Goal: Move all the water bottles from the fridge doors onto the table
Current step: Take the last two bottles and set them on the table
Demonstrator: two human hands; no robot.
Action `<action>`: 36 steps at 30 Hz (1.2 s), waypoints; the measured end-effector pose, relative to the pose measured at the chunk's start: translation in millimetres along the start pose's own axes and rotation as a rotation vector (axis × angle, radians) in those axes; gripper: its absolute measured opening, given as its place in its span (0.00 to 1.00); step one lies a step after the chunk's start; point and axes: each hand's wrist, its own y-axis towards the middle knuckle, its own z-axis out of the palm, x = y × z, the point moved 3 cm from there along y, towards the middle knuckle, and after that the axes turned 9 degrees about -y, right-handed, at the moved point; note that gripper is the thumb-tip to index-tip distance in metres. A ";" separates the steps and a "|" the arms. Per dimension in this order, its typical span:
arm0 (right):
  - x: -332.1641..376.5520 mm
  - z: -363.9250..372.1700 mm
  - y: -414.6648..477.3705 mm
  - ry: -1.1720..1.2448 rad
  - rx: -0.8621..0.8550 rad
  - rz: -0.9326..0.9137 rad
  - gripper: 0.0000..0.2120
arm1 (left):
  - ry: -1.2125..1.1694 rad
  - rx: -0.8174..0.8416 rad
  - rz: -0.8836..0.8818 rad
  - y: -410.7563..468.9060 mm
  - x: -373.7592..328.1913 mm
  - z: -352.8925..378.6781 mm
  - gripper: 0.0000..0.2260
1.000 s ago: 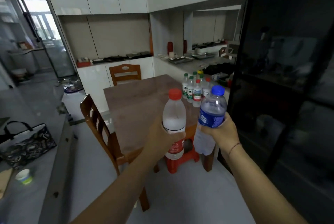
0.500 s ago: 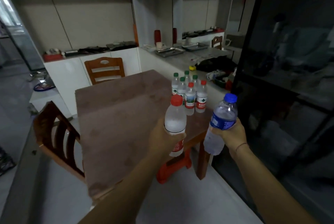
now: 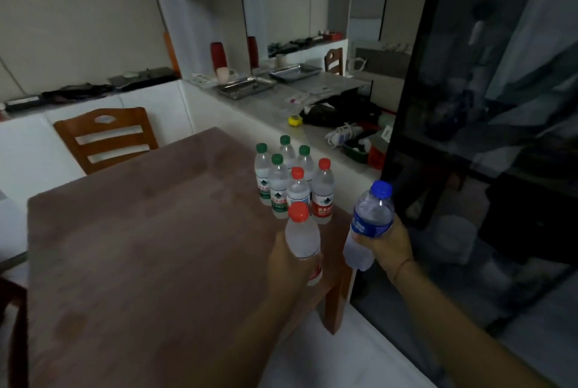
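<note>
My left hand (image 3: 289, 265) grips a red-capped water bottle (image 3: 302, 237) upright above the near right part of the brown table (image 3: 140, 246). My right hand (image 3: 391, 245) holds a blue-capped, blue-labelled bottle (image 3: 370, 220), tilted, just past the table's right edge. A cluster of several bottles (image 3: 289, 182) with green and red caps stands on the table's far right corner, just beyond both held bottles.
A wooden chair (image 3: 106, 137) stands at the table's far side. A white counter (image 3: 281, 99) with metal trays, a black bag and clutter runs behind the bottles. A dark glass-fronted cabinet (image 3: 500, 137) fills the right side. White floor lies between table and cabinet.
I have come closer to the table. Both hands, each with its bottle, have moved forward and now sit just short of the cluster of bottles.
</note>
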 end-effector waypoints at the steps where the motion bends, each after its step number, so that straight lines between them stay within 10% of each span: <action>1: -3.7 2.2 9.4 -0.002 0.002 0.016 0.31 | 0.004 0.015 -0.043 8.8 -0.3 7.4 0.24; 10: -26.3 27.0 91.1 0.010 0.164 0.140 0.42 | -0.041 -0.062 -0.021 62.2 -2.8 56.9 0.19; 14: -40.1 39.4 124.8 -0.073 0.167 0.112 0.24 | -0.055 -0.117 -0.098 90.6 5.0 70.9 0.18; 36: -63.6 67.2 159.9 -0.056 0.322 0.057 0.42 | -0.042 -0.139 -0.085 127.1 29.6 91.3 0.28</action>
